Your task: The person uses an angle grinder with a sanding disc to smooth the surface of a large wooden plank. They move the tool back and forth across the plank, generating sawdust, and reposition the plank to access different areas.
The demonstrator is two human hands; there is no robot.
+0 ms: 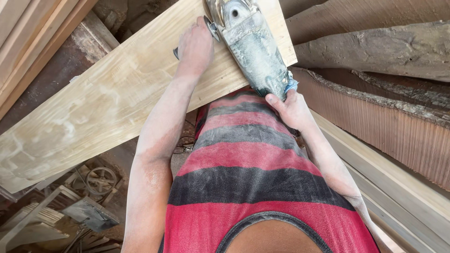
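A dusty grey angle grinder (251,44) lies across a pale wooden plank (108,98) that runs from the lower left to the top middle. My left hand (194,49) is closed around the grinder's side handle, on the plank's surface. My right hand (291,110) grips the rear end of the grinder's body, just past the plank's near edge. Both forearms are coated in fine sawdust. The grinder's disc is cut off by the top edge of the view.
Rough-sawn logs and slabs with bark (375,47) lie to the right. Planed boards (403,197) run along the lower right. Stacked boards (28,42) stand at the upper left. A machine with a pulley wheel (101,180) and scrap wood sit on the floor below.
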